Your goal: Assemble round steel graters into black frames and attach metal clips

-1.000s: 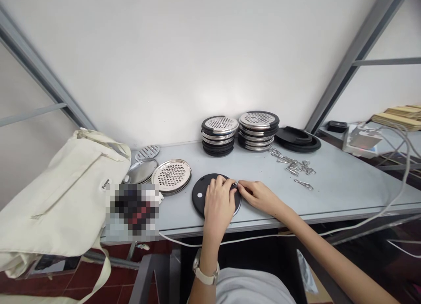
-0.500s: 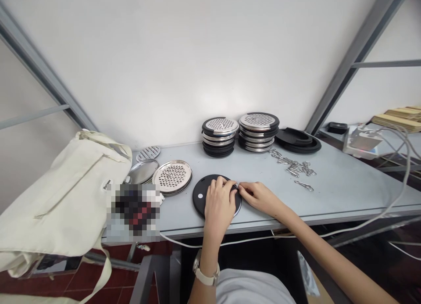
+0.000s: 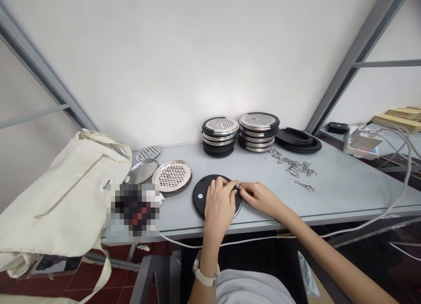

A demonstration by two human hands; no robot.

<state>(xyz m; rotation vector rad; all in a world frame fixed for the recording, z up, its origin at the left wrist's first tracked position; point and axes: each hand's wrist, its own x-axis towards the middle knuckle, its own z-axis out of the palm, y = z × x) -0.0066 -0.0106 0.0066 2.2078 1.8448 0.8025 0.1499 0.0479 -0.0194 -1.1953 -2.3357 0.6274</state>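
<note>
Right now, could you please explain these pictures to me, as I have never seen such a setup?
There is no machine here, only a person's two bare hands. Every picture comes from one camera worn on the head, looking forward and down. The left hand rests on a black disc; the right hand pinches a small metal piece at its edge. On the grey table also lie two stacks of round plates, black trays, metal clips and, to the left, a plate with holes near a cream bag. One patch is blurred out.
</note>
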